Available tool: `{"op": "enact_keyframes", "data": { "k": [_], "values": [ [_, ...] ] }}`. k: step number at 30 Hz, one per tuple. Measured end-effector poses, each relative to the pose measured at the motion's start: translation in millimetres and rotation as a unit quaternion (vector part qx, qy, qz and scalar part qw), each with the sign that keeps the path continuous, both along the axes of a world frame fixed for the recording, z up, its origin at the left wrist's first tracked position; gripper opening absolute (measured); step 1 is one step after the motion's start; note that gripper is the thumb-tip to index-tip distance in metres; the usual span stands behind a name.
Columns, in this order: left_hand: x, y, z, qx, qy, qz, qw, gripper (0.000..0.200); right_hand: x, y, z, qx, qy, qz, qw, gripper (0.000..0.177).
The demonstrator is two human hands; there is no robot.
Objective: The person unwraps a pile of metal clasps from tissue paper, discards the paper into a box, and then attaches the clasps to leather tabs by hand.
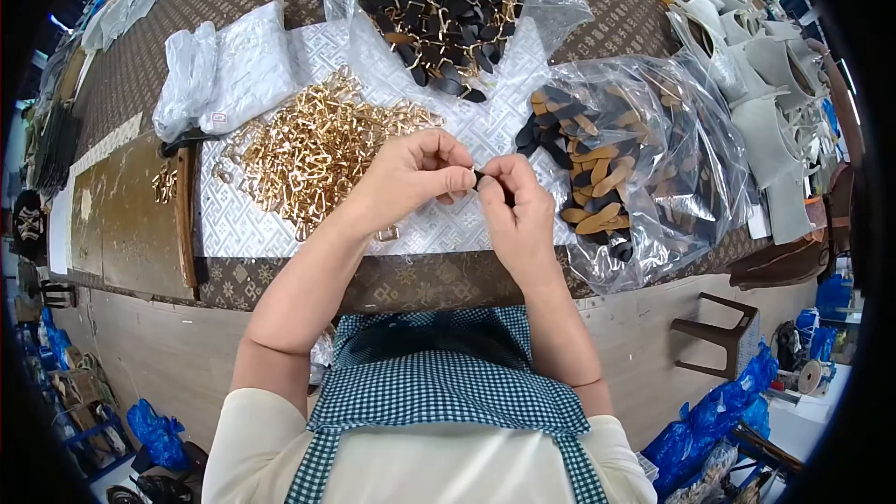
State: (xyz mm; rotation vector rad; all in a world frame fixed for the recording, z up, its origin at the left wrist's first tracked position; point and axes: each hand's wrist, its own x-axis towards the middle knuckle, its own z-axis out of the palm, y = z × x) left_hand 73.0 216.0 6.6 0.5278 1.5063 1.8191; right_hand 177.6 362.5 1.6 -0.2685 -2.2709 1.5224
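Observation:
My left hand (420, 170) and my right hand (513, 201) meet above the patterned white sheet (448, 241). Between their fingertips is a small black strap piece (481, 179), mostly covered by the fingers. Left of my left hand lies a heap of gold metal buckles (313, 154). To the right of my right hand, black and tan strap pieces (597, 168) spill from a clear plastic bag (691, 168). Beyond the hands, another open plastic bag (551, 0) holds black straps with gold buckles (443, 19).
White wrapped packages (247, 65) lie at the back left. A brown board (131, 215) with a wooden strip (186, 215) and a hammer-like tool lies at the left. Pale leather pieces (770, 121) are stacked at the right. A brown stool (728, 336) stands on the floor.

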Motion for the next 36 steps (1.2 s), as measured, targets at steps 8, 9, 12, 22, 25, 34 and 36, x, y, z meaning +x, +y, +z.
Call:
{"op": "enact_keyframes", "data": {
  "k": [8,9,12,22,25,34,36],
  "values": [
    [-4.4,-6.8,4.7,-0.041,-0.045,-0.077,0.995,0.021,7.5,0.2,-5.5,-0.089,0.063,0.074,0.991,0.027],
    [-3.5,-6.4,2.9,-0.044,-0.044,-0.080,0.995,0.021,8.6,0.6,-6.7,-0.084,0.055,0.073,0.992,0.027],
    [0.0,-2.8,-1.4,-0.041,-0.048,-0.085,0.994,0.021,11.6,3.5,-10.1,-0.054,0.027,0.058,0.997,0.026],
    [3.6,-1.7,-2.6,-0.005,-0.018,-0.081,0.997,0.014,9.6,-1.9,-3.5,0.013,0.024,0.009,1.000,0.019],
    [3.5,0.6,-2.6,0.009,-0.007,-0.053,0.999,0.014,7.8,-3.2,-2.4,0.042,0.037,0.006,0.998,0.019],
    [-12.8,4.6,10.0,0.007,0.026,0.059,0.998,0.012,0.0,8.7,10.0,0.077,0.083,-0.015,0.993,0.054],
    [-25.2,10.5,23.7,0.057,0.075,0.171,0.981,0.024,2.0,20.9,15.5,0.084,0.086,-0.034,0.992,0.056]
  ]
}}
